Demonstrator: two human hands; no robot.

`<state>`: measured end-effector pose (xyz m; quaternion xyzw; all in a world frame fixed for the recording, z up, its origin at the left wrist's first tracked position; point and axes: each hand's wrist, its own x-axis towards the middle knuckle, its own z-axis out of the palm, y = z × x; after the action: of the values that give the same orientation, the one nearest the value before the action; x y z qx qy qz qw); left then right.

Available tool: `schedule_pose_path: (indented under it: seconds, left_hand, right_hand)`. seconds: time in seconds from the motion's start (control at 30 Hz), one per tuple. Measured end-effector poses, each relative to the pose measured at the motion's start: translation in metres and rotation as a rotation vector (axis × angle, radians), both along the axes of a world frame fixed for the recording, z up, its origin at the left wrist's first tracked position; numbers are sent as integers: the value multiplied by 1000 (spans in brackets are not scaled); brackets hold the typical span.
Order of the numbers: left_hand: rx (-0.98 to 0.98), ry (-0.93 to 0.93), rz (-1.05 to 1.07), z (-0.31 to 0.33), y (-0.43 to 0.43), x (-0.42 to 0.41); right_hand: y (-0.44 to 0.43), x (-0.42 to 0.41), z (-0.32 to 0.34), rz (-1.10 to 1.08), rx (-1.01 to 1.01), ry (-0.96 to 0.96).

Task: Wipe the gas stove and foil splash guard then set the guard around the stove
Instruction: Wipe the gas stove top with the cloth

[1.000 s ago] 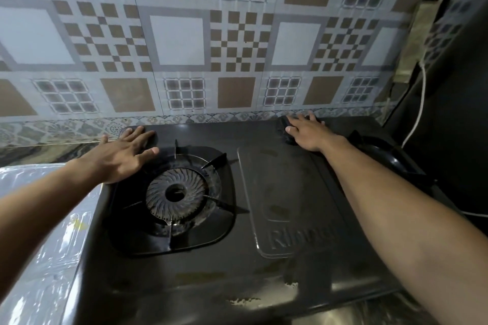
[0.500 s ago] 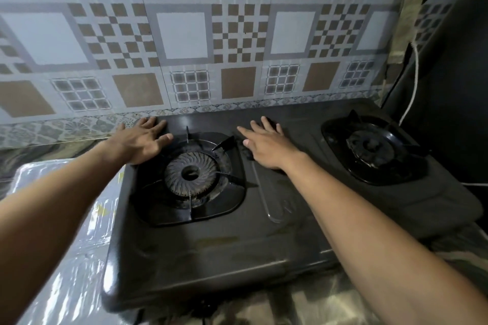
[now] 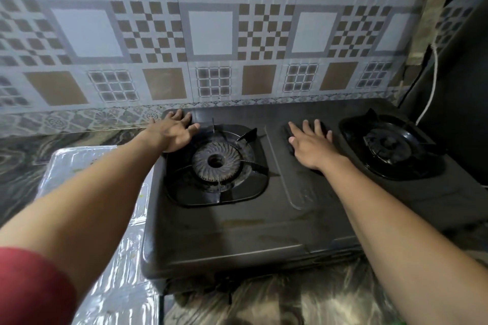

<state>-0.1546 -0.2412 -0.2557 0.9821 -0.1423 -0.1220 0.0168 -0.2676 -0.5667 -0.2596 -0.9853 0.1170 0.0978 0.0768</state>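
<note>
A dark two-burner gas stove [image 3: 237,235] stands on the counter against the tiled wall. My left hand [image 3: 174,134] lies flat with its fingers apart on the stove's rear left corner, just behind the left burner [image 3: 216,162]. My right hand [image 3: 310,146] presses a dark cloth [image 3: 290,141] onto the centre panel between the two burners; the cloth is mostly hidden under my palm. The right burner [image 3: 388,144] is uncovered. The foil splash guard [image 3: 124,285] lies flat on the counter to the left of the stove, partly hidden by my left arm.
The patterned tile wall [image 3: 211,34] rises directly behind the stove. A white cord [image 3: 431,87] hangs down a dark surface at the right. The marbled countertop [image 3: 290,303] shows in front of the stove and at the far left.
My right hand slid the cloth from the back of the centre panel toward the left burner, then back to the right. My left hand stayed on the rear left corner. The view pulled back.
</note>
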Motion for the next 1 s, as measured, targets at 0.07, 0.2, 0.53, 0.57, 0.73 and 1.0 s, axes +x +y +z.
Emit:
schedule_pose_path:
  seconds: [0.07,0.2,0.53,0.57,0.73,1.0]
  left_hand:
    - [-2,0,6,0,0,1]
    - [8,-18,3,1,1,-2]
    - [-21,-3,-7,2,1,-3]
    - [-23,4,-9,2,1,-2]
    - [-29,0,-19,-2,1,2]
    - [-51,-12,-9,-8,1,4]
  right_hand:
    - [14,-4,-2,48,15,-21]
    - [33,-16,-5,117,30,-35]
    - [10,-12,0,86,33,-1]
    - [4,-9,2,64,35,12]
    - [-30,-3,7,-53,43,40]
    - [-19,-20,3,-69,-5,3]
